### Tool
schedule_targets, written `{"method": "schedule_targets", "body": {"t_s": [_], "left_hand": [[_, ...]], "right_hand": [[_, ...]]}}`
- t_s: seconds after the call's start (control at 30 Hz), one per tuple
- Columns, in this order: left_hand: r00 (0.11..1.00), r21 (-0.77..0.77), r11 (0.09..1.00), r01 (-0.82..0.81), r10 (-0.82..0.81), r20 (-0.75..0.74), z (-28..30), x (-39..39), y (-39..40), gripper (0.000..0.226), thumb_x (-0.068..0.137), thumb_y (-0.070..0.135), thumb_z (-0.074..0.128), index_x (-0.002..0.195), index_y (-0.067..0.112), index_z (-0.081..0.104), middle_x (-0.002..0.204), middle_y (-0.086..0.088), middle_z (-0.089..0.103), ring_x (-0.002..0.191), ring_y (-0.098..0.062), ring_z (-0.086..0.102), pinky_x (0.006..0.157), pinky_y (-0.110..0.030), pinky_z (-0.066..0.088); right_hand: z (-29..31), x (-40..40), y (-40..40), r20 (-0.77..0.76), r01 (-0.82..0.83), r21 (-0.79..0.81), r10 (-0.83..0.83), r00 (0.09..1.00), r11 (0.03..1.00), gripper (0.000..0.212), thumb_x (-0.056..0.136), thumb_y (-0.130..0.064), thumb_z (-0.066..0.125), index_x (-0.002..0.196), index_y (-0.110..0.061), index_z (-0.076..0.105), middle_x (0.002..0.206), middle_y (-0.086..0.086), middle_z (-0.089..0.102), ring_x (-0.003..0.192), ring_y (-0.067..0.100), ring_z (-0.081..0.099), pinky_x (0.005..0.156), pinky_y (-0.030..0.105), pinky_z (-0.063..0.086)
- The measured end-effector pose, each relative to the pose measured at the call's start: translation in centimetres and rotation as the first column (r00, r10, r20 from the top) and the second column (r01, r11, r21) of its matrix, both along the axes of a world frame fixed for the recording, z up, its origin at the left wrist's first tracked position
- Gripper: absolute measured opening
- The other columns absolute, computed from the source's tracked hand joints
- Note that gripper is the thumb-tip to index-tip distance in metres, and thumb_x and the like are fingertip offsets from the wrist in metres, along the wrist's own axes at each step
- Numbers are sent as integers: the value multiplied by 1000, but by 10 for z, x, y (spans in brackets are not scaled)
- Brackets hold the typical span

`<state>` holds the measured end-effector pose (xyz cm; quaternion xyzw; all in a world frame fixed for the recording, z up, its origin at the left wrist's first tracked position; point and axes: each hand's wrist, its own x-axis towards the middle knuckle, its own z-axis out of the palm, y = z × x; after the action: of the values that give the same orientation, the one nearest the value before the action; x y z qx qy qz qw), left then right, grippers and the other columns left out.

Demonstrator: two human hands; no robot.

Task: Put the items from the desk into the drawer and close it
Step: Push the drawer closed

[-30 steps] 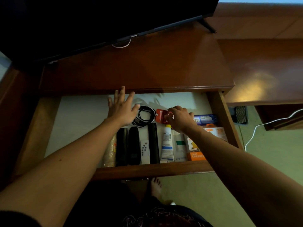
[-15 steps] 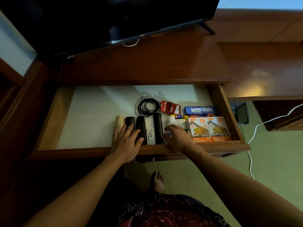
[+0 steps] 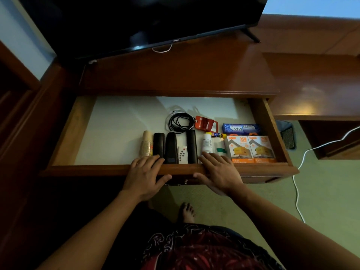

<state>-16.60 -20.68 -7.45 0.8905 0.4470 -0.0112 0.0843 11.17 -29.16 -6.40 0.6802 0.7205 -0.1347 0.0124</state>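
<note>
The wooden drawer (image 3: 81, 168) stands pulled out under the desk top (image 3: 175, 75). Inside lie a stack of paper cups (image 3: 146, 146), black remotes (image 3: 171, 147), a small white remote (image 3: 182, 154), a coiled black cable (image 3: 180, 121), a red item (image 3: 206, 123), white tubes (image 3: 206, 142), a blue soap pack (image 3: 241, 128) and two orange charger boxes (image 3: 250, 149). My left hand (image 3: 145, 176) and my right hand (image 3: 219, 172) rest flat over the drawer's front edge near its middle, fingers spread, thumbs below the edge, holding no item.
A black TV (image 3: 136, 20) stands at the back of the desk. A lower side table (image 3: 315, 84) adjoins on the right. A white cord (image 3: 298, 184) runs across the green floor. My bare foot (image 3: 187, 212) is under the drawer front.
Both hands have drawn back out of the drawer, from among the items to its front edge. The red item now lies free beside the cable.
</note>
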Motion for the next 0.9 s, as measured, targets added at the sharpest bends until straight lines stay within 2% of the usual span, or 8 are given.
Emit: {"method": "schedule_targets", "body": {"t_s": [0.1,0.2,0.33,0.43,0.57,0.73,0.9], "left_hand": [[999,-14,999,29,-29,-23,-1,0,5,82,92,78,14,148,25,41,156,-1,39,143,-23,33,118,-48,21],[997,-28,998,51,-53,-53,-2,0,9,85,91,78,11,152,25,33,162,-3,25,150,-28,17,121,-52,12],[994,-2,997,71,-71,-88,-2,2,9,89,90,78,7,157,21,15,166,-7,3,152,-29,-2,122,-53,5],[993,16,998,69,-67,-100,-2,3,9,92,91,77,10,158,14,6,165,-12,-4,152,-31,-4,122,-53,9],[994,15,998,60,-58,-97,-6,2,9,99,91,77,11,156,4,-7,164,-17,-14,152,-30,-11,123,-51,5],[996,35,997,62,-59,-69,-7,2,8,102,92,76,14,154,-3,-5,163,-22,-12,152,-33,-7,121,-51,6],[996,50,997,63,-60,-66,-9,3,8,102,93,76,14,154,-4,-5,162,-23,-12,152,-33,-8,121,-50,5]], "right_hand": [[-4,5,2,36,-41,-7,42,998,999,92,88,-84,14,157,-24,23,165,1,15,152,25,14,121,52,15],[-10,9,5,74,-68,-9,69,995,998,92,89,-83,15,158,-22,20,166,1,10,153,27,8,122,54,12],[-13,10,7,84,-84,-4,84,993,996,94,90,-83,16,159,-20,17,166,2,5,153,26,1,122,53,11],[-16,11,7,84,-87,13,86,993,996,93,92,-81,18,159,-16,18,166,5,5,153,28,1,121,56,14],[-19,11,6,115,-109,60,101,988,992,91,94,-77,23,156,-10,22,164,11,11,152,32,6,119,58,17],[-20,11,5,139,-117,80,105,985,990,93,95,-76,24,156,-6,17,164,15,10,153,32,3,119,57,12],[-20,11,5,158,-119,74,106,982,990,95,94,-76,24,156,-4,17,164,17,11,153,32,3,118,58,14]]}}
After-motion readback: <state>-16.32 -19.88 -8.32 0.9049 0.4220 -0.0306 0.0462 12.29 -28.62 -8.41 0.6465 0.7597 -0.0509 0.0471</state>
